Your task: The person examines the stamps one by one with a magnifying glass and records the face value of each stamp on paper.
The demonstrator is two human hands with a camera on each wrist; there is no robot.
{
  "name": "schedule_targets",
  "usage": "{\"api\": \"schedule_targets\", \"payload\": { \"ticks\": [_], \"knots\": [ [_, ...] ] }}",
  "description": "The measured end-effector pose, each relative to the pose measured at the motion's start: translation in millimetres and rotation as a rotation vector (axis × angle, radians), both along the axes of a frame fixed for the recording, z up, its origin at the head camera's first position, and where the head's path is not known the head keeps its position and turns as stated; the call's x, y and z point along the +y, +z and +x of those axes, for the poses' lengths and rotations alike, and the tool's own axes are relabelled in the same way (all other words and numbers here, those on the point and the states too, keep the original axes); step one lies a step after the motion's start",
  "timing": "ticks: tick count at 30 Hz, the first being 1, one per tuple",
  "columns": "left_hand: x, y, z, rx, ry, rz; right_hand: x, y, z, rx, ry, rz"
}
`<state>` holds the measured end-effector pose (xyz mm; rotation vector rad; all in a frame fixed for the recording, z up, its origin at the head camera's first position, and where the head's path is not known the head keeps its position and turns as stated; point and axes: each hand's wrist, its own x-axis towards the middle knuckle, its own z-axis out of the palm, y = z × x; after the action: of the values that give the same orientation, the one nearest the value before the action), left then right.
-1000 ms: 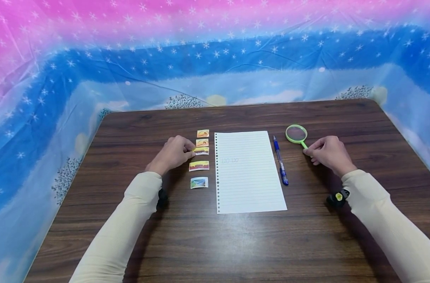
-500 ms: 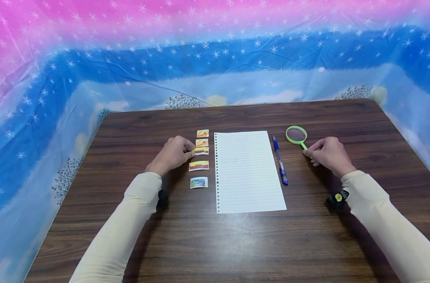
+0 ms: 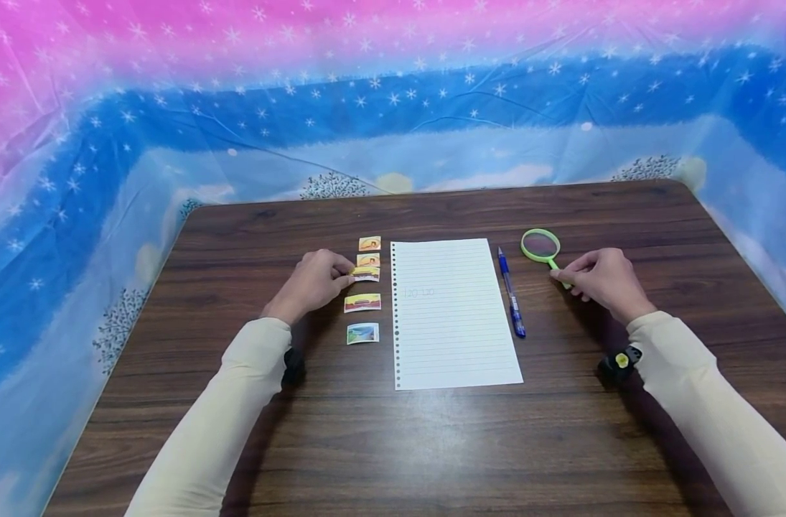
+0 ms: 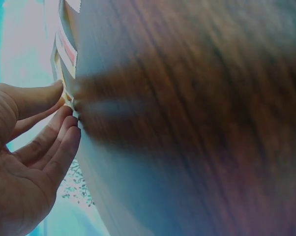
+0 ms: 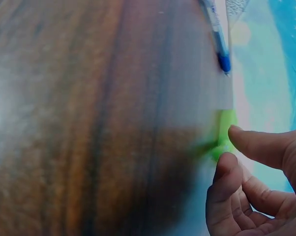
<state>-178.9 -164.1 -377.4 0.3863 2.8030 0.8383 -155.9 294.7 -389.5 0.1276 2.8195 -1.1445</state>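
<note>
My left hand (image 3: pixel 310 283) pinches the left edge of a yellow and dark-red stamp (image 3: pixel 368 274); thumb and fingertips meet at its edge in the left wrist view. Two orange stamps (image 3: pixel 370 244) lie beyond it, the nearer one up against it. Closer to me are another yellow and red stamp (image 3: pixel 362 302) and a landscape stamp (image 3: pixel 363 333). On the right, my right hand (image 3: pixel 604 278) holds the handle of a green magnifying glass (image 3: pixel 540 245) between thumb and forefinger; the handle's end shows past the fingertips.
Between the hands lies a lined sheet of paper (image 3: pixel 454 330) with punched holes and faint writing. A blue pen (image 3: pixel 512 293) lies along its right side. The brown wooden table (image 3: pixel 341 445) ends at a patterned cloth (image 3: pixel 393 108) behind.
My right fingers have shifted slightly on the magnifying glass's handle, so its end now shows. The left hand, the stamps, the paper and the pen stay nearly as they were.
</note>
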Motion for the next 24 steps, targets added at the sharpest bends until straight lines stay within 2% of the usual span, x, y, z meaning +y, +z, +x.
{"api": "schedule_targets", "payload": {
  "ticks": [7, 16, 24],
  "knots": [
    [-1.9, 4.5, 6.4, 0.005, 0.015, -0.001, 1.7, 2.6, 0.5, 0.047, -0.009, -0.049],
    [5.4, 13.0, 20.2, 0.053, -0.014, -0.011, -7.0, 6.7, 2.4, 0.073, 0.022, -0.052],
    [15.8, 13.3, 34.0, 0.112, -0.102, -0.032, -22.5, 11.7, 8.0, 0.068, 0.087, -0.059]
  ]
}}
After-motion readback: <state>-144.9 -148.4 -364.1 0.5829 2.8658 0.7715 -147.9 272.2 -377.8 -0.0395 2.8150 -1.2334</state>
